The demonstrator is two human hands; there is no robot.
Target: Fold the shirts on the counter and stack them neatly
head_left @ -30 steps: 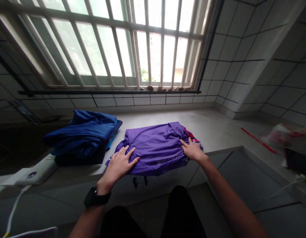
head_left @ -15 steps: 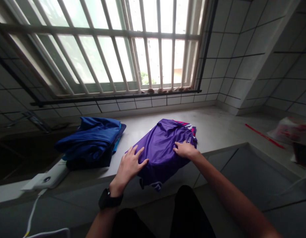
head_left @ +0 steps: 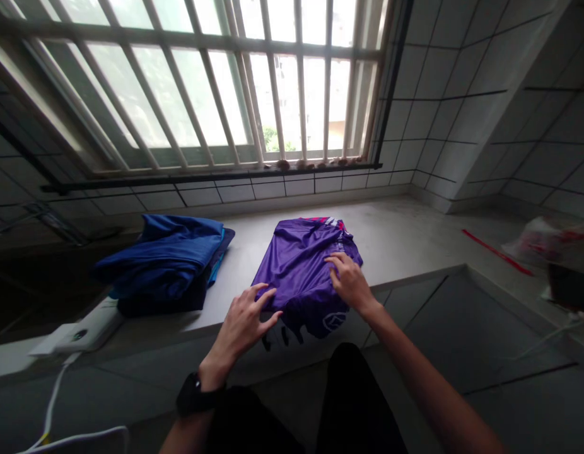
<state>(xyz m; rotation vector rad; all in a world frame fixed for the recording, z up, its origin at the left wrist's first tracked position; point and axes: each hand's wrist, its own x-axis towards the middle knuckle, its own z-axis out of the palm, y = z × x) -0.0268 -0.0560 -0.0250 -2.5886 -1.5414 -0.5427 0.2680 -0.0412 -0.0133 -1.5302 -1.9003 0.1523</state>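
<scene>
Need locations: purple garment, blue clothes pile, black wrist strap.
purple garment (head_left: 296,271), head view, on the fabric at its middle.
blue clothes pile (head_left: 159,255), head view, on the top fold.
black wrist strap (head_left: 192,394), head view, on the strap's outer face.

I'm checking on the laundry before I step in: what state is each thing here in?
Purple jersey: partly folded, lower end hanging over the ledge front edge.
Left hand: open, fingers spread, at the jersey's edge.
Right hand: on the jersey, fingers slightly curled.
Blue clothes: folded in a stack.
White charger: cable attached.
Plastic bag: crumpled.
</scene>
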